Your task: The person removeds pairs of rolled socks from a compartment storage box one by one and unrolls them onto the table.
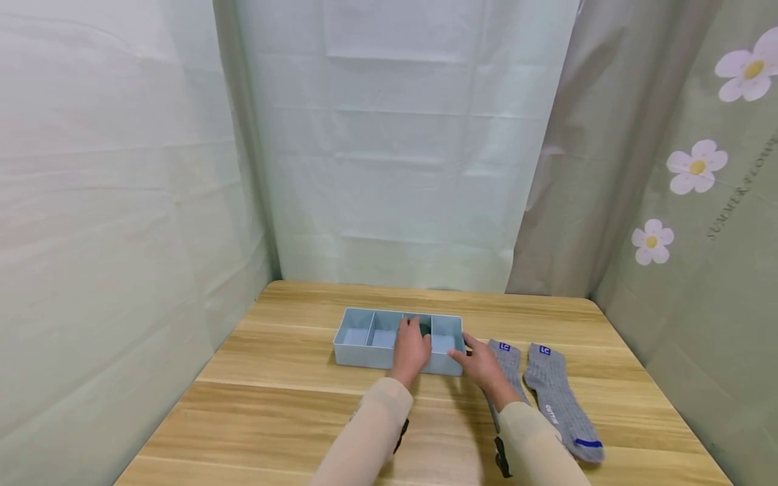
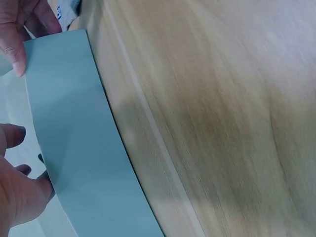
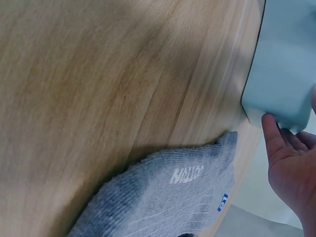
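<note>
A pale blue storage box (image 1: 365,356) with a row of compartments stands on the wooden table. My left hand (image 1: 411,347) reaches over its front wall into the third compartment from the left, fingers pointing down. Beside those fingers shows a rounded, dark green thing (image 1: 425,329), mostly covered by the hand; I cannot tell whether they grip it. In the left wrist view, my left thumb (image 2: 42,190) lies at the box's upper edge. My right hand (image 1: 480,364) holds the box's right end, thumb at the front and fingers around the end wall.
Two grey ribbed socks lie flat to the right of the box: the nearer sock (image 1: 507,358) is partly under my right forearm, the other sock (image 1: 559,395) beyond it. Pale curtains (image 1: 395,169) hang behind the table (image 1: 243,391) and at both sides.
</note>
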`<control>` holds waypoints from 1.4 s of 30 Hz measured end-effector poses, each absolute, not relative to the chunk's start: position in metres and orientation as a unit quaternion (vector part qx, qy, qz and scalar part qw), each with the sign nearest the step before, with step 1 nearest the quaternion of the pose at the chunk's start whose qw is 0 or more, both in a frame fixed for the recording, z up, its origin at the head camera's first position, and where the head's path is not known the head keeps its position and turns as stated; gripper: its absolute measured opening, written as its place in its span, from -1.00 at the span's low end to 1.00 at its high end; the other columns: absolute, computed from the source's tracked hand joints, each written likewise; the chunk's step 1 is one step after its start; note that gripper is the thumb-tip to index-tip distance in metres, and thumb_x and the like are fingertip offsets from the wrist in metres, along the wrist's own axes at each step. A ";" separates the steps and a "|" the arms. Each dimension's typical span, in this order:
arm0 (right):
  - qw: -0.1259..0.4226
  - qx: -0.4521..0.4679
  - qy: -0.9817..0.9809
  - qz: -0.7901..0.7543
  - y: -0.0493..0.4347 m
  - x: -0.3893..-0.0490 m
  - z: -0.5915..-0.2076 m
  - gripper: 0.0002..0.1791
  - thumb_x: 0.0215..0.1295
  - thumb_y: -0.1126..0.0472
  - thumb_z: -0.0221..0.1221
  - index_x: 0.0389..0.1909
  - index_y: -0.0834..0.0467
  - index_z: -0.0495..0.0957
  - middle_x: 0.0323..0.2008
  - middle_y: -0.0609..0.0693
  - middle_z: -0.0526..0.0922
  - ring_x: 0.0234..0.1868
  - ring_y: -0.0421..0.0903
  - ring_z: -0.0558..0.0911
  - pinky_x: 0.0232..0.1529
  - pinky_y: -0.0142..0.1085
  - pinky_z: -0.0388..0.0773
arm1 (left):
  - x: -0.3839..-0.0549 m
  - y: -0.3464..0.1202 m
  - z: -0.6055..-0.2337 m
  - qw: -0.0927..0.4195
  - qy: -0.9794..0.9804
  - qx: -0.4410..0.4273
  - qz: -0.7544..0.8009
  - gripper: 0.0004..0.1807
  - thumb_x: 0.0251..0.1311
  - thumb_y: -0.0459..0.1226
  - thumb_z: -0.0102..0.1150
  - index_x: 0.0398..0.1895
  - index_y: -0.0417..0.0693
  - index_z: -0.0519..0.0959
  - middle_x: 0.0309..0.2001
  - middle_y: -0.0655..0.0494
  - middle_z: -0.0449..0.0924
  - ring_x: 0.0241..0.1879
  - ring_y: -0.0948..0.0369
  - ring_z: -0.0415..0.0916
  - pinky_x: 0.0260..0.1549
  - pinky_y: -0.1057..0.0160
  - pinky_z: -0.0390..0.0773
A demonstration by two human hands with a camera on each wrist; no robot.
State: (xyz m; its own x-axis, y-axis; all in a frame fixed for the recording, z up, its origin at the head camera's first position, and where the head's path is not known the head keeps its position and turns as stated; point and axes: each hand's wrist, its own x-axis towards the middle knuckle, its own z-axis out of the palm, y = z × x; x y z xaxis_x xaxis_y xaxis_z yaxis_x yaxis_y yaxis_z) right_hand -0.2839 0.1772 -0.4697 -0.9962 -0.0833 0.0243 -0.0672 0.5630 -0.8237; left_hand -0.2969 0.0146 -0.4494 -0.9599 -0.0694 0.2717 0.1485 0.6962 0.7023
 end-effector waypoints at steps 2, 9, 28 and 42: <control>0.008 -0.042 0.882 -0.469 0.177 -0.285 -0.470 -0.20 0.43 0.03 0.18 0.50 0.34 0.10 0.41 0.36 0.23 0.29 0.32 0.41 0.15 0.11 0.47 | -0.298 0.014 -0.448 0.145 -0.901 -0.012 -0.409 -0.52 0.30 -0.37 0.20 0.25 -0.39 0.43 0.22 -0.42 0.38 0.17 -0.24 0.43 0.12 -0.13 0.46; 0.008 -0.039 0.882 -0.470 0.177 -0.285 -0.472 -0.21 0.43 0.05 0.18 0.50 0.33 0.10 0.41 0.36 0.23 0.29 0.33 0.40 0.15 0.11 0.47 | -0.300 0.012 -0.446 0.127 -0.907 0.006 -0.402 -0.50 0.30 -0.35 0.20 0.24 -0.46 0.41 0.02 -0.38 0.57 0.03 -0.23 0.53 0.02 -0.11 0.53; 0.005 -0.032 0.886 -0.463 0.172 -0.282 -0.471 -0.23 0.43 0.05 0.18 0.49 0.33 0.14 0.41 0.34 0.26 0.28 0.31 0.43 0.18 0.10 0.44 | -0.306 0.015 -0.441 0.085 -0.942 -0.010 -0.325 -0.88 0.07 -0.45 0.24 -0.56 -0.26 0.54 -0.43 -0.16 0.61 -0.30 -0.07 0.60 -0.33 0.05 0.59; -0.003 -0.033 0.882 -0.469 0.175 -0.284 -0.470 -0.23 0.43 0.06 0.19 0.49 0.34 0.13 0.40 0.35 0.25 0.29 0.32 0.41 0.17 0.11 0.45 | -0.311 0.022 -0.442 0.067 -0.936 -0.017 -0.345 -0.53 0.13 -0.50 0.22 0.17 -0.37 0.50 0.19 -0.38 0.44 0.10 -0.22 0.49 0.05 -0.08 0.52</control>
